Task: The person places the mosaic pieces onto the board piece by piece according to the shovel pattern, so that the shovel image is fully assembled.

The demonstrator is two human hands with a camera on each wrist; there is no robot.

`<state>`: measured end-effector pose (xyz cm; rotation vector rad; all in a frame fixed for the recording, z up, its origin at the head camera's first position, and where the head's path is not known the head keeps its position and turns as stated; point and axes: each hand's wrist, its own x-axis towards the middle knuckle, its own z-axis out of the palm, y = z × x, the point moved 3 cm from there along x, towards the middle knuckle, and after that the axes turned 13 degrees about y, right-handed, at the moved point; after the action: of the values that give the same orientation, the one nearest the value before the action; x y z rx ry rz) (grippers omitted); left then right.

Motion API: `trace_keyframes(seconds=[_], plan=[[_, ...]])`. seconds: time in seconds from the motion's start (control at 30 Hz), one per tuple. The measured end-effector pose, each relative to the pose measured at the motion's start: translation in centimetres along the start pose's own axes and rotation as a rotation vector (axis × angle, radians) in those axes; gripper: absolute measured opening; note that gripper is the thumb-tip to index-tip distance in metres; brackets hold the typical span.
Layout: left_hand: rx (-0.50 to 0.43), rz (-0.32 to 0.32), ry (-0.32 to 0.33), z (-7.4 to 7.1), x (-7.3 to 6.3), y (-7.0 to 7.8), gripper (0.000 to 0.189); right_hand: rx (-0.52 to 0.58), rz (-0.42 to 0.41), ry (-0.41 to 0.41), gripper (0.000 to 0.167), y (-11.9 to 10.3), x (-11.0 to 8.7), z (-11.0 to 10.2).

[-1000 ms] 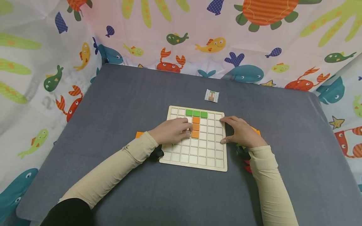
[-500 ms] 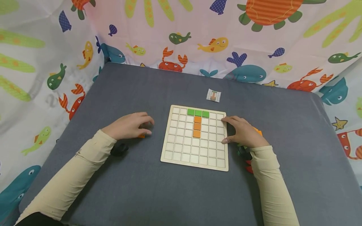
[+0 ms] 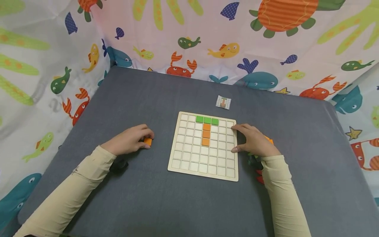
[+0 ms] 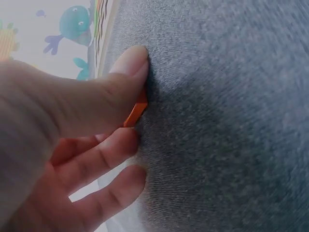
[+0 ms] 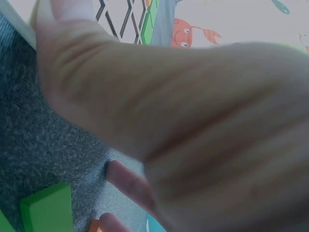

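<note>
My left hand [image 3: 128, 140] is left of the board, pinching an orange square tile [image 3: 147, 141] at the tabletop. The left wrist view shows the tile's edge [image 4: 135, 115] between thumb and fingers; the rest of it is hidden. A pale wooden grid board [image 3: 195, 158] lies flat in the middle. Green tiles [image 3: 207, 120] fill part of its far row, with a column of orange tiles [image 3: 206, 134] below them. My right hand [image 3: 256, 141] touches the board's right edge, thumb and fingers spread apart.
Beyond the board lies a small printed card [image 3: 223, 102] with a grid pattern. Partly hidden beneath the right hand and forearm are loose red pieces [image 3: 259, 176], orange pieces [image 3: 270, 141] and a green block [image 5: 47, 208]. A patterned cloth [image 3: 160, 39] hangs behind the grey table.
My left hand has left the board, moved leftward and lowered onto the loose orange tile, which it now pinches. The right hand stays at the board's right edge.
</note>
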<state>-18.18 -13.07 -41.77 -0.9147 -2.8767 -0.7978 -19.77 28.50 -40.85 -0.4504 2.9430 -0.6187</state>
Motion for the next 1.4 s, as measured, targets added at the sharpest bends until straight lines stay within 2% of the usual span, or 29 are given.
trace_keyframes(seconds=[0.27, 0.53, 0.67, 0.93, 1.4], plan=[[-0.047, -0.012, 0.019, 0.4, -0.3, -0.5, 0.023, -0.005, 0.006, 0.004, 0.092, -0.1, 0.0, 0.1], [-0.038, 0.02, 0.064, 0.3, 0.1, 0.0, 0.024, 0.0, -0.001, 0.013, 0.092, 0.0, 0.0, -0.1], [-0.036, 0.039, 0.083, 0.4, 1.0, 1.1, 0.025, 0.011, -0.004, 0.016, 0.092, 0.0, -0.1, 0.1], [-0.059, 0.082, 0.117, 1.2, 3.5, 3.5, 0.023, 0.012, -0.016, 0.024, 0.093, 0.2, -0.1, 0.1], [-0.084, 0.183, 0.048, 4.1, 5.8, 7.6, 0.017, 0.023, -0.021, 0.034, 0.091, 0.3, -0.2, 0.2]])
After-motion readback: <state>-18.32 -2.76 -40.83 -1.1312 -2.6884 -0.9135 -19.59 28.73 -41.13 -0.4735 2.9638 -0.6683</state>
